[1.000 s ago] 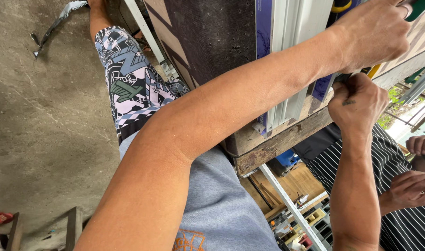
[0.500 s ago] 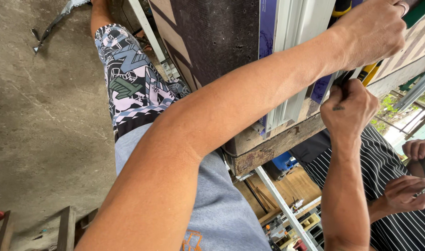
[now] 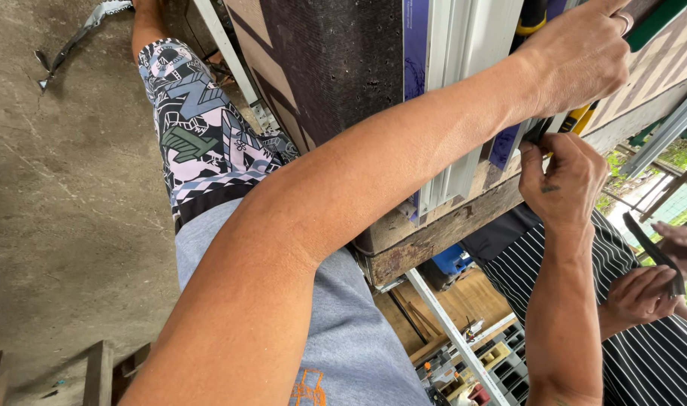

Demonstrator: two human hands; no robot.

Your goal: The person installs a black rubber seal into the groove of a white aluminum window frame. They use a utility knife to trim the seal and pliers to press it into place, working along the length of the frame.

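your left hand [image 3: 576,56] sits in the upper right of the frame, pressed flat over the pale metal rail [image 3: 464,90] and a yellow-handled tool [image 3: 580,116] beneath it; its fingers are curled down over them, a ring showing on one finger. just below it, your right hand [image 3: 565,180] is pinched narrow around a small dark tool [image 3: 537,131], its tip touching the rail at the lower edge of your left hand. the rail lies on the desk [image 3: 434,233], a worn wooden slab with a dark board [image 3: 336,68] beside the rail, upper middle of the frame. at the right edge, another person in a striped shirt [image 3: 644,361] holds a dark strip [image 3: 652,252] in both hands. your patterned shorts [image 3: 201,135] and the concrete floor [image 3: 50,188] fill the left.
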